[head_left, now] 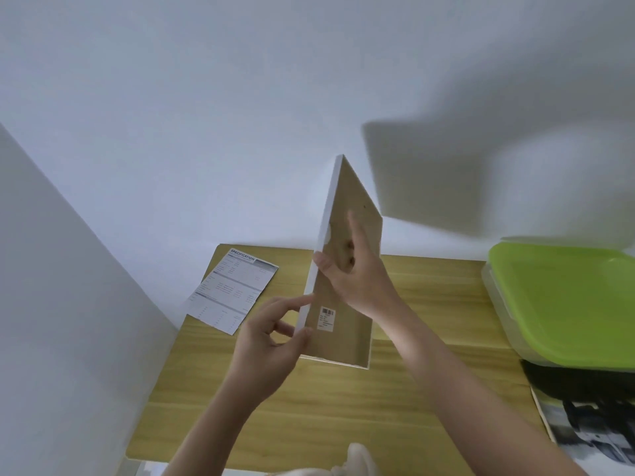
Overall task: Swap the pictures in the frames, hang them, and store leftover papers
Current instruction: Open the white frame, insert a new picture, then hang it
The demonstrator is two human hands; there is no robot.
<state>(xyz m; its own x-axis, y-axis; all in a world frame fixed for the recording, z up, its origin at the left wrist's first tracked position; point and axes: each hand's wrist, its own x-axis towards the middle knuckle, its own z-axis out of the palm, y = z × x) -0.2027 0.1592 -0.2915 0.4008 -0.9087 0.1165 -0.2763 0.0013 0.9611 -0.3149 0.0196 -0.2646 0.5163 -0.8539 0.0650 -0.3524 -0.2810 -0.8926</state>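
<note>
A white picture frame (347, 324) is held upright above the wooden table (343, 407), its brown backing board with a barcode sticker turned toward me. My right hand (357, 276) grips it at mid-height, thumb on the white left edge and fingers spread over the backing. My left hand (271, 341) pinches the lower left edge of the frame between thumb and fingers. A printed specification sheet (232, 290) lies flat at the table's far left corner. The frame's front is hidden from me.
A clear box with a green lid (567, 310) sits at the right on something dark. A black-and-white picture (591, 431) lies below it at the right edge. White walls rise behind and to the left of the table. A pale object (354, 462) shows at the bottom edge.
</note>
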